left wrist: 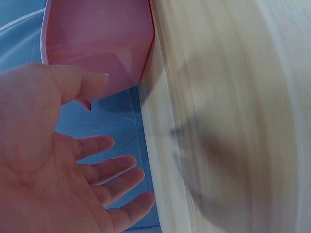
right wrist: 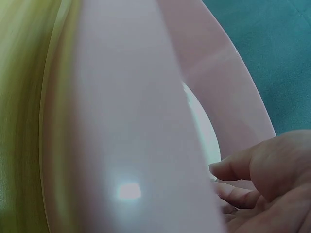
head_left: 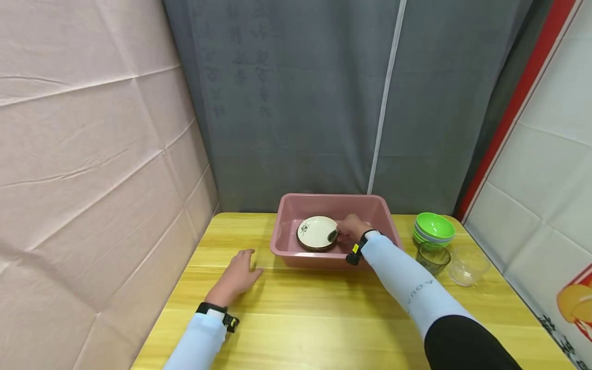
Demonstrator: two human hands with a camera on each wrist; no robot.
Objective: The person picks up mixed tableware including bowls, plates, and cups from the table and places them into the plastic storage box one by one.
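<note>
A white plate (head_left: 317, 232) with a dark floral print lies on top of a stack of plates inside a pink basin (head_left: 314, 260). My right hand (head_left: 352, 227) reaches over the basin's near wall and pinches this plate at its right edge. In the right wrist view, the thumb (right wrist: 233, 167) is right at the rim of the white plate (right wrist: 206, 126), with curled fingers below it; the basin wall hides much of the plate. My left hand (head_left: 237, 275) hovers above the table, left of the basin, its fingers spread and holding nothing.
Green and grey bowls (head_left: 435, 228) are stacked to the right of the basin. In front of them are a dark transparent glass (head_left: 432, 258) and a clear glass (head_left: 467, 267). The wooden table (head_left: 296, 318) meets a grey curtain (head_left: 296, 103) behind and padded walls at both sides.
</note>
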